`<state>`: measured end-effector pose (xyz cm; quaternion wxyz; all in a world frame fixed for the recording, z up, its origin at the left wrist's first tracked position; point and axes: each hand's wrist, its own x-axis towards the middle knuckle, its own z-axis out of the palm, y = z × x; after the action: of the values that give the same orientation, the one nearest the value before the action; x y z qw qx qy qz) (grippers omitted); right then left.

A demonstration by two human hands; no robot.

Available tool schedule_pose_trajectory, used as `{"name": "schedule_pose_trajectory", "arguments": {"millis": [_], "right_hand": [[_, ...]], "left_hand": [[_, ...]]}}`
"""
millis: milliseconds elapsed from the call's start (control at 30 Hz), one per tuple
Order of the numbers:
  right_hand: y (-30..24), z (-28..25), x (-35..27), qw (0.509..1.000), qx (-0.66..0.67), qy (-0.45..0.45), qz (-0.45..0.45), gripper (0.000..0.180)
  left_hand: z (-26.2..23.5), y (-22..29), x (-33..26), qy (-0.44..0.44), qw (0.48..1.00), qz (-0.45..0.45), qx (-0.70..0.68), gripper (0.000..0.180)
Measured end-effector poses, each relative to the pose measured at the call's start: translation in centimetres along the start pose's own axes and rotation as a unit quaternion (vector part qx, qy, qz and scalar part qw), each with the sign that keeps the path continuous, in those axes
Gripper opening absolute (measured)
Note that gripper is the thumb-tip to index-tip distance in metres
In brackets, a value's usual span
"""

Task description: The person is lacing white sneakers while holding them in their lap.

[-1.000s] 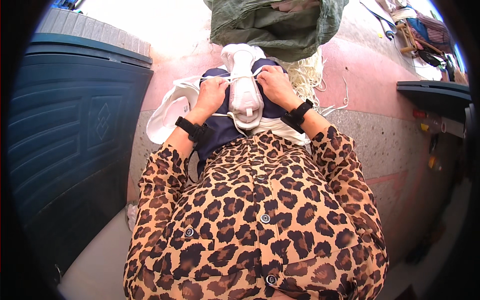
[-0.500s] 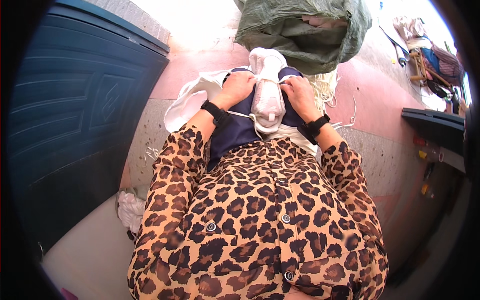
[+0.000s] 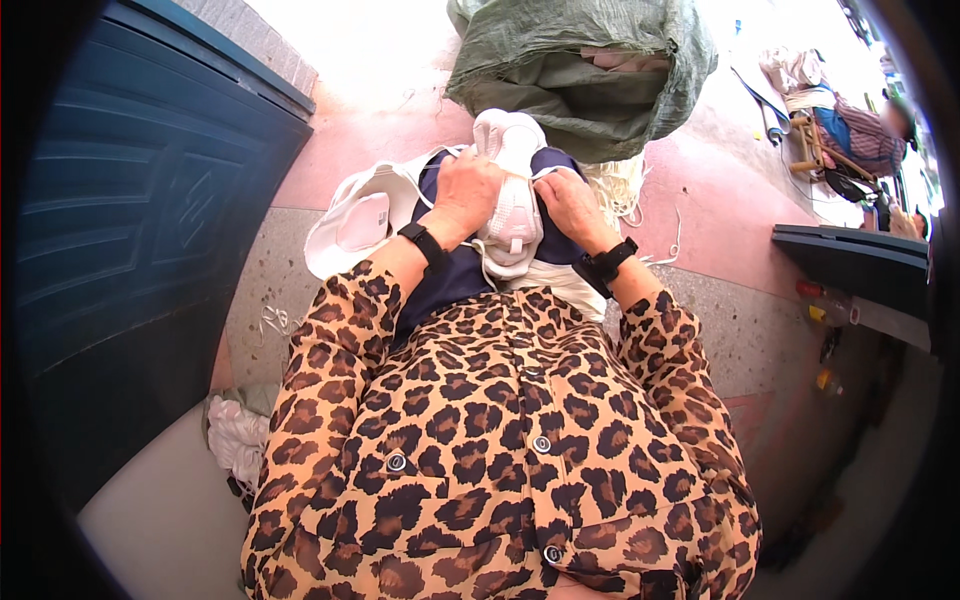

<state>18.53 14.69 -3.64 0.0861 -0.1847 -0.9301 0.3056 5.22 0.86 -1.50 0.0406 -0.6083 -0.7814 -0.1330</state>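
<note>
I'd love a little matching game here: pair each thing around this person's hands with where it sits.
Things:
1. white mesh shoe
2. green woven sack
3. dark blue panelled door
4. black wristbands

Places:
a. at the far left
b. on both wrists
c. gripped by the left hand and right hand
d. on the floor beyond the hands

Pairs: 1-c, 2-d, 3-a, 4-b

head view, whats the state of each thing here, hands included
white shoe: upright on the lap, held on both sides
left hand: closed on the shoe
right hand: closed on the shoe
green sack: mouth open, on the floor
white cap: lying beside the knee, inside facing up
</note>
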Motion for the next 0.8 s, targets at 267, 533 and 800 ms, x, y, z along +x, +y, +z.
{"name": "schedule_pose_trajectory", "arguments": {"millis": [267,533,800], "right_hand": [[-0.7,-0.8,-0.8,0.995,-0.064,-0.078,0.014,0.024],[0.4,0.0,-0.3,0.997,-0.034,-0.073,-0.018,0.02],[1.3,0.3,-0.6,0.998,0.039,-0.01,-0.04,0.018]], "left_hand": [[-0.4,2.3,-1.3,0.003,0.989,-0.147,0.008,0.022],[1.6,-0.3,-1.4,-0.068,0.976,-0.169,-0.12,0.015],[-0.8,1.5,0.8,0.007,0.988,-0.109,-0.108,0.017]]}}
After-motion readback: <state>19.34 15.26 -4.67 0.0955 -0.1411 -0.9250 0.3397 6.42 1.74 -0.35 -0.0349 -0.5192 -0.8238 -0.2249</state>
